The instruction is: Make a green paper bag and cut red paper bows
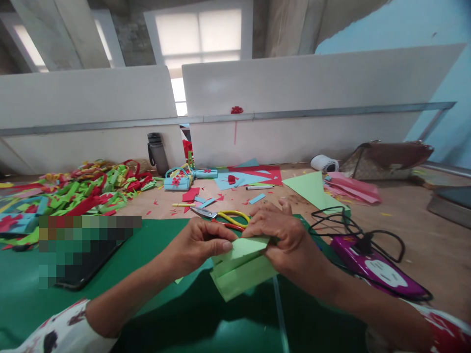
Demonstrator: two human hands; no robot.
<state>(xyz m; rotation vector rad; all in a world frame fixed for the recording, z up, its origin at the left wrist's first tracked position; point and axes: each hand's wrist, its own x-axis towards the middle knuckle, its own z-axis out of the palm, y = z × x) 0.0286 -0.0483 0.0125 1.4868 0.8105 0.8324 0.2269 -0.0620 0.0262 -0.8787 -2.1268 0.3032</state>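
A pale blue wall (437, 24) and white panels (316, 78) are seen behind a brown work surface (423, 245), part of which is covered by a green mat (158, 233). Above the mat, in front of the scissors (220, 214), a folded light-green sheet (245, 279) is held between both hands; whether its lower edge is touching the mat cannot be told. The sheet is judged to be thin, light and fairly stiff, like paper or card, so it is likely to be creased or torn easily if pressed hard or twisted. It is best taken by its folded upper edge, with light pressure from thumbs and fingertips. The left corner of that edge is pinched by the left hand (200, 240), its thumb laid on top and its fingers mostly hidden behind. The right end is clamped by the right hand (285, 230), its fingers curled over the upper edge and its thumb set lower. Both forearms are angled inward from the lower corners, and the wrists are held close together, with the right hand slightly higher.
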